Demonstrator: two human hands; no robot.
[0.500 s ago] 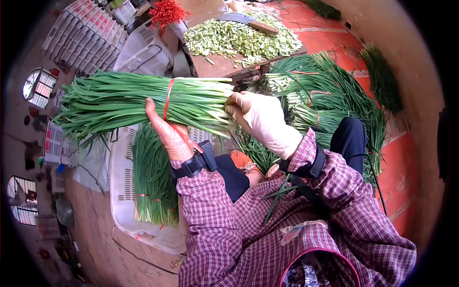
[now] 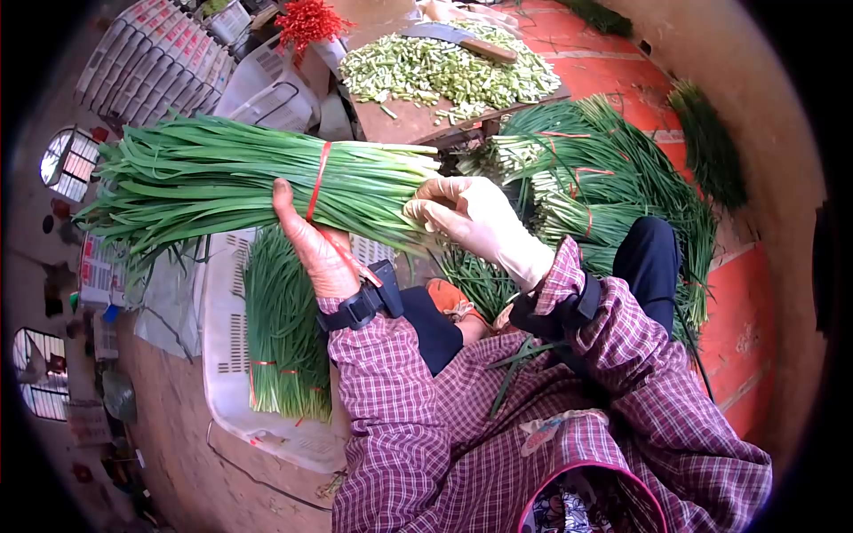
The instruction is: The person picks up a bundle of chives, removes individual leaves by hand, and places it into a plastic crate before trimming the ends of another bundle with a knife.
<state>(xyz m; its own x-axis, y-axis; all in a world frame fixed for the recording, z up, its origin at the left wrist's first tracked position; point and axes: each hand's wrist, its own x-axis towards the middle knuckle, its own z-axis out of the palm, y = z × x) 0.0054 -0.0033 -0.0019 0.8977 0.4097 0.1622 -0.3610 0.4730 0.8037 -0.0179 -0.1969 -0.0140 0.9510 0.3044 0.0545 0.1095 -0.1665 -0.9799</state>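
Note:
A thick bundle of green chives, bound by a red tie, lies across my bare left hand. That hand grips it from below near the tie, thumb up along the near side, the other fingers hidden beneath. At the pale cut ends, my gloved right hand pinches the lower stalks between thumb and fingers. A red strand runs over my left palm and wrist.
Below the bundle, a white crate holds tied chives. A board carries chopped stalks and a knife. More bundles lie right on red flooring; red ties and stacked crates stand behind.
The bundle has tilted slightly, its leafy end shifting left and its tie a little right. My right hand has moved slightly left along the lower cut ends.

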